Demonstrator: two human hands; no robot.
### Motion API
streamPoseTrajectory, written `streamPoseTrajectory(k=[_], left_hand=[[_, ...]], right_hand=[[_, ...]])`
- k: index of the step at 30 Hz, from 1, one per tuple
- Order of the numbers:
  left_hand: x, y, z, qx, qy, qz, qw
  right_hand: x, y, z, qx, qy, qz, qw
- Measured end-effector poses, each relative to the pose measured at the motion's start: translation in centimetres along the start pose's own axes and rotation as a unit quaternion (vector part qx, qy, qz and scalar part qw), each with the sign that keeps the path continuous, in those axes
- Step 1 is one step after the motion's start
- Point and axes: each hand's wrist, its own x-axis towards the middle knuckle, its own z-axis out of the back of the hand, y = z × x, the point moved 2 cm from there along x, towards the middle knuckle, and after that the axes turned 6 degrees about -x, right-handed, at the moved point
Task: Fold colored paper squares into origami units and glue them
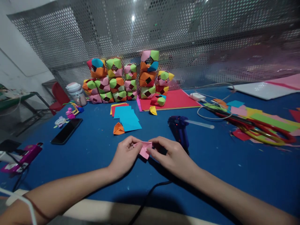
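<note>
Two hands meet over the near middle of the blue bench (93, 168), the left hand (125, 153) and right hand (174, 156) each with a grip pinched on opposite sides of a small folded pink paper (145, 149). Just beyond the right hand stands a dark blue glue gun (179, 128), its foot partly hidden by that hand and its clear stick pointing right; it crowds the space on that side. Between the forearms a black cord (152, 190) runs toward the near edge. Ahead of the left hand lie a folded orange paper (118, 128) and, touching or just behind it, overlapping blue sheets (128, 120). Farther back, a folded yellow paper (153, 110) sits near the front edge of large red sheets (182, 101). Stacked many-coloured paper balls (114, 82) line the back, before a perforated metal panel (117, 37). Off to the left are a phone (67, 131), small toys (70, 113), a lidded jar (76, 93) and a purple power strip (28, 157); to the right, scissors (262, 136) lie among coloured paper scraps (269, 120), with a looped white cable (215, 118) beside them.
</note>
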Motion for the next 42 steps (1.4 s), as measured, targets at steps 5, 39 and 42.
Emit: streamPoseTrajectory(k=[5, 39, 42], left_hand=[[0.1, 0.0, -0.2, -0.016, 0.02, 0.009, 1.0], [0.0, 0.4, -0.6, 0.005, 0.059, 0.024, 0.998], [0.0, 0.1, -0.7, -0.014, 0.072, 0.027, 0.997]], right_hand=[[0.0, -0.1, 0.1, 0.031, 0.005, -0.012, 0.999], [-0.3, -0.4, -0.9, -0.045, 0.032, 0.029, 0.998], [-0.3, -0.5, -0.7, -0.046, 0.017, 0.037, 0.998]])
